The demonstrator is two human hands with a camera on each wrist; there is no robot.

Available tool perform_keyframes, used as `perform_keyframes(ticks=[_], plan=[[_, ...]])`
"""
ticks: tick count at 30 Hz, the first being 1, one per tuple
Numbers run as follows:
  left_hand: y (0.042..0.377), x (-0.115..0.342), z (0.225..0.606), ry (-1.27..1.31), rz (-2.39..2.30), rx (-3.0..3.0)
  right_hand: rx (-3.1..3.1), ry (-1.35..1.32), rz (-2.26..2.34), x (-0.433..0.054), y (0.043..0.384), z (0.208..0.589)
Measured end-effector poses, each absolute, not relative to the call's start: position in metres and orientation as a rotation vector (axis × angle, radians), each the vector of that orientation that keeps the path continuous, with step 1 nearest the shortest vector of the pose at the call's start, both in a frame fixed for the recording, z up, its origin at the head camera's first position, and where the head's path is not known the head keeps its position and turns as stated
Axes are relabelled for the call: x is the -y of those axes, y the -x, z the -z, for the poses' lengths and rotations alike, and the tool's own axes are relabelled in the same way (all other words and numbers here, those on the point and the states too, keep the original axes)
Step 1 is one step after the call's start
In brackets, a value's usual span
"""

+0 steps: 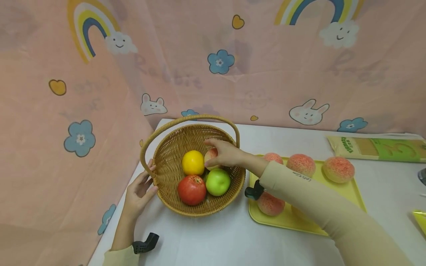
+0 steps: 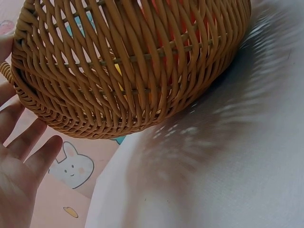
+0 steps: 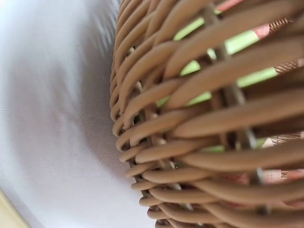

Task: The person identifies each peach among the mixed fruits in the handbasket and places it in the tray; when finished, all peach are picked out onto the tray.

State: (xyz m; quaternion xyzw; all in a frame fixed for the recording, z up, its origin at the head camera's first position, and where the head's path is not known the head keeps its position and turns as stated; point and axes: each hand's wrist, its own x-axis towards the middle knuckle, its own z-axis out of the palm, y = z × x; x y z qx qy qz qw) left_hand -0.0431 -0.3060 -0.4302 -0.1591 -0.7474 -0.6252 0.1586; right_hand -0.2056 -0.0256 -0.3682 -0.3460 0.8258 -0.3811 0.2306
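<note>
A wicker basket [image 1: 169,188] with an arched handle [image 1: 196,117] stands on the white table. Its left rim, near the foot of the handle, is gripped by my left hand [image 1: 137,194]; in the left wrist view those fingers [image 2: 42,152] lie along the rim. My right hand [image 1: 227,153] reaches over the right rim and holds a peach [image 1: 209,157] between thumb and fingers inside the basket. Around that peach lie a yellow orange-like fruit [image 1: 193,162], a red pomegranate [image 1: 192,190] and a green apple [image 1: 217,182]. The right wrist view shows mostly basket weave [image 3: 204,118].
Right of the basket, a yellow tray [image 1: 266,218] bears several more peaches [image 1: 338,170], partly hidden under my right forearm. A long green-and-beige packet [image 1: 379,147] lies at the back right. A patterned pink cloth [image 1: 259,74] hangs behind and to the left.
</note>
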Motion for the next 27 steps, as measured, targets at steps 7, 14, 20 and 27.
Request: perform_keyframes(ticks=[7, 14, 20, 27], plan=[[0.0438, 0.3062, 0.4310, 0.477, 1.796, 2.111, -2.284, 0.921, 1.033, 0.0280, 0.2059, 0.3694], [0.0437, 0.3064, 0.4310, 0.467, 1.756, 2.140, -2.186, 0.828, 1.115, 0.0283, 0.2079, 0.3720], [0.0438, 0.3054, 0.4288, 0.465, 1.780, 2.132, -2.204, 0.803, 1.009, 0.0304, 0.2089, 0.3752], [0.0434, 0.3040, 0.4252, 0.443, 1.776, 2.154, -2.186, 0.729, 0.940, 0.0323, 0.2085, 0.3781]])
